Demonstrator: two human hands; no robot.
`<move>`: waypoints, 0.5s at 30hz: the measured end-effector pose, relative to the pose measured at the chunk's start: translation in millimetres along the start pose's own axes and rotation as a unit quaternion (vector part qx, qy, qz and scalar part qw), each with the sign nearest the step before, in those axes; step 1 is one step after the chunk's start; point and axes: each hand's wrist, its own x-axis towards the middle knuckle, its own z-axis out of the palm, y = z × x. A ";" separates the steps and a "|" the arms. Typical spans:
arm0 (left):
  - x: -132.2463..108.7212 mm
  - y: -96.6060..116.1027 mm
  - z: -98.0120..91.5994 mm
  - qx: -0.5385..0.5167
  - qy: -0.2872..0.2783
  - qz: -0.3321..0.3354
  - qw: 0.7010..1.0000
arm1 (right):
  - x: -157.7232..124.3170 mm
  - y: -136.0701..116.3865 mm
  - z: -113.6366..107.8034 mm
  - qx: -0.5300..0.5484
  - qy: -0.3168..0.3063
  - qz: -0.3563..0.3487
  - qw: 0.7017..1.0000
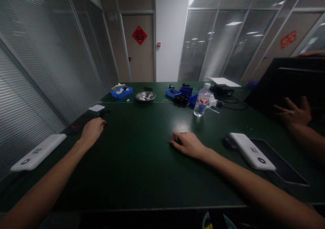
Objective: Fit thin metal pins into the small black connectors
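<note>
My left hand [93,130] rests on the dark green table, its fingers curled down and together at the tips. Anything under those fingers is hidden. Just beyond it lies a small dark object [103,113], too dim to name. Out on the middle of the table, my right hand [187,143] lies with loosely bent fingers and the thumb apart, a gap showing between them. No held thing can be made out there. A clear water bottle [200,103] with a white cap stands upright beyond my right hand.
A white power bank [39,152] lies at left; another white power bank [251,151] lies beside a dark flat tablet [281,164] at right. Farther back are a metal bowl [145,99], a blue tray [122,94] and cables [236,107]. Another person's hand [296,112] touches a black panel [299,78].
</note>
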 end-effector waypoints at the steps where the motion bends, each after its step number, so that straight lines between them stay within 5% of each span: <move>1: -0.4 0.8 0.0 0.011 0.007 0.006 1.000 | -0.1 -0.1 -0.1 0.000 0.001 0.000 1.000; 15: -1.4 -0.7 2.5 0.011 0.027 0.015 0.999 | -1.3 -1.2 -1.7 0.008 0.001 -0.004 1.000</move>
